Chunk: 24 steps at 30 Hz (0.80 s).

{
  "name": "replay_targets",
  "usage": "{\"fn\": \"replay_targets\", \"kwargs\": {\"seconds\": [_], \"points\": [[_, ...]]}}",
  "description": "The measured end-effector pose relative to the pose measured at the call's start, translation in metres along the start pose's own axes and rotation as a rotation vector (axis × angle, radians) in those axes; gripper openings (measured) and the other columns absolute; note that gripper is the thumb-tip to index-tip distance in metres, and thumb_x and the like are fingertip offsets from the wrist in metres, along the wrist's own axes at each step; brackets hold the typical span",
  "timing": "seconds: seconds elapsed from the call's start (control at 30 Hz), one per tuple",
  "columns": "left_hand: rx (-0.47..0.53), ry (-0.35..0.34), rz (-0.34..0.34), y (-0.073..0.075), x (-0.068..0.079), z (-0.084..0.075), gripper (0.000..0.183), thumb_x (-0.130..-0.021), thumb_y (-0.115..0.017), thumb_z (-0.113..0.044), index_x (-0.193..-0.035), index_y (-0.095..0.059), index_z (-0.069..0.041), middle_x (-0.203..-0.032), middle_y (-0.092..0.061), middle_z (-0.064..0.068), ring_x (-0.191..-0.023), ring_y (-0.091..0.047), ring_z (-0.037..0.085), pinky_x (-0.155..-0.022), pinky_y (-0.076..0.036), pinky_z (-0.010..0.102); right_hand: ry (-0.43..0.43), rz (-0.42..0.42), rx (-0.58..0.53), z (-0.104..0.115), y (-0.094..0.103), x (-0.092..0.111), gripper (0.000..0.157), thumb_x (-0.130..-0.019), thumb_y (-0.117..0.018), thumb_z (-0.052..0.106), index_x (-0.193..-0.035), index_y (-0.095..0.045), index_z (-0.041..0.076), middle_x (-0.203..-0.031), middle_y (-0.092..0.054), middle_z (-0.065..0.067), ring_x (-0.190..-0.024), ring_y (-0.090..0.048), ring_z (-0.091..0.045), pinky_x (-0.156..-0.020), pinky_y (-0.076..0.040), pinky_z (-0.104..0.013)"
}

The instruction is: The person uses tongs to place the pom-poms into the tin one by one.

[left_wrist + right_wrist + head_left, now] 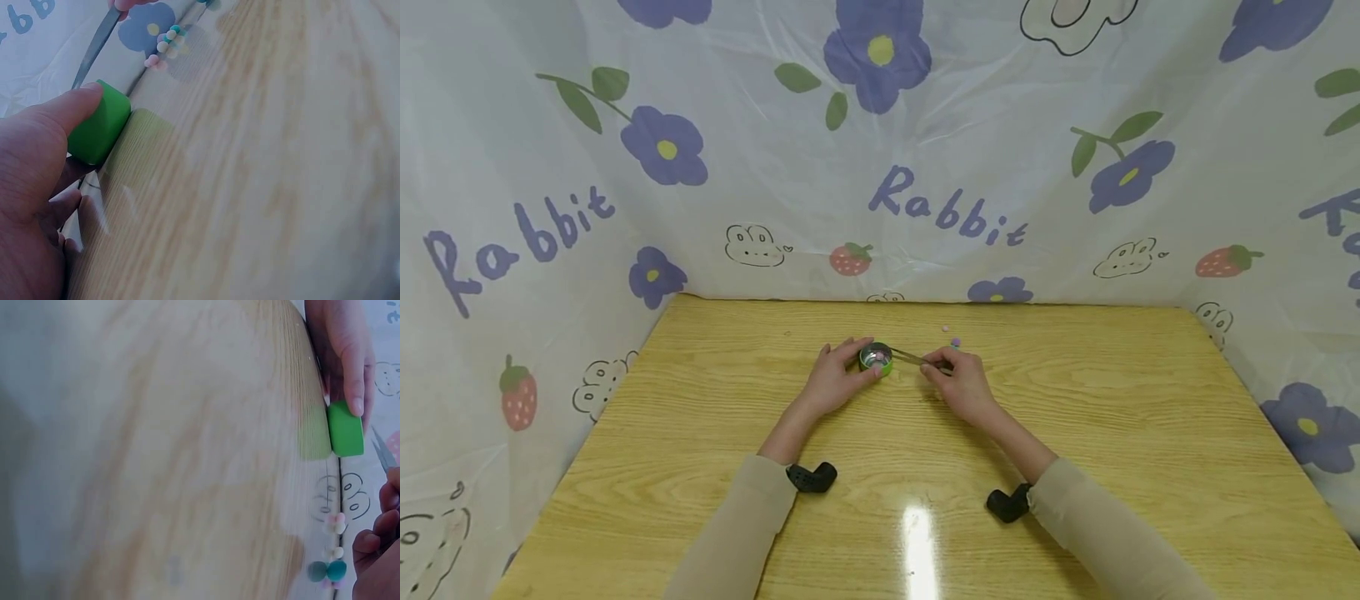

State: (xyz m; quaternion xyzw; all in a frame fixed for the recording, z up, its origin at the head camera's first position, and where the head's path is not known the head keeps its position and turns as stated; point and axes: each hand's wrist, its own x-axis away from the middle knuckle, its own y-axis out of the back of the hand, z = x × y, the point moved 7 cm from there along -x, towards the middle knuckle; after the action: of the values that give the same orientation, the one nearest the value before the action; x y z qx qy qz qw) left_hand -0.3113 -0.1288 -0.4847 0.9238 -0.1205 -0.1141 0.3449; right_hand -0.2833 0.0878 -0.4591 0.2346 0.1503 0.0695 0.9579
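A small round green cup [887, 367] with a shiny silvery inside stands on the table. Thumb and fingers of my left hand [833, 377] hold it from its left side; the left wrist view shows the thumb on the cup's green wall [112, 128]. My right hand [964, 385] pinches a pair of metal tweezers [907, 357], their tips at the cup's rim. What lies inside the cup is too small to make out. Just beyond the right hand are several small balls, among them a purple ball [956, 342], a pink ball [945, 328] and a teal ball [337, 570].
The wood-grain table [880, 450] is glossy and reflects a light near its front. A patterned sheet [760, 183] hangs behind it and along both sides. Black wrist devices [814, 477] are worn on both forearms.
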Motion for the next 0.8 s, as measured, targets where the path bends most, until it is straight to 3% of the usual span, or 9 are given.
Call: {"fn": "replay_targets", "kwargs": {"seconds": [0.43, 0.7, 0.8], "points": [[0.018, 0.011, 0.019, 0.000, 0.002, 0.002, 0.064, -0.098, -0.072, -0.033, -0.153, -0.050, -0.009, -0.153, -0.049, 0.017, -0.150, -0.032, 0.036, -0.125, -0.003, 0.054, -0.072, -0.029, -0.097, -0.008, 0.008, 0.002, 0.013, -0.101, -0.065, 0.005, -0.112, -0.069, -0.002, -0.105, -0.068, -0.014, -0.103, -0.067, -0.028, -0.090, -0.058, -0.041], [0.017, -0.004, 0.012, 0.000, 0.001, -0.001, 0.063, -0.098, -0.073, -0.032, -0.152, -0.052, -0.009, -0.151, -0.051, 0.018, -0.149, -0.034, 0.037, -0.125, -0.004, 0.055, -0.129, -0.070, -0.140, -0.017, 0.023, 0.003, 0.013, -0.101, -0.064, 0.002, -0.112, -0.065, -0.006, -0.117, -0.067, -0.022, -0.125, -0.059, -0.034, -0.088, -0.054, -0.030], [0.018, 0.003, 0.014, 0.000, 0.001, 0.000, 0.063, -0.098, -0.073, -0.033, -0.152, -0.051, -0.009, -0.152, -0.050, 0.018, -0.149, -0.033, 0.037, -0.125, -0.004, 0.055, -0.154, -0.078, -0.129, -0.021, 0.030, 0.004, 0.013, -0.101, -0.064, 0.003, -0.111, -0.064, -0.006, -0.119, -0.067, -0.022, -0.115, -0.063, -0.030, -0.084, -0.054, -0.024]]}}
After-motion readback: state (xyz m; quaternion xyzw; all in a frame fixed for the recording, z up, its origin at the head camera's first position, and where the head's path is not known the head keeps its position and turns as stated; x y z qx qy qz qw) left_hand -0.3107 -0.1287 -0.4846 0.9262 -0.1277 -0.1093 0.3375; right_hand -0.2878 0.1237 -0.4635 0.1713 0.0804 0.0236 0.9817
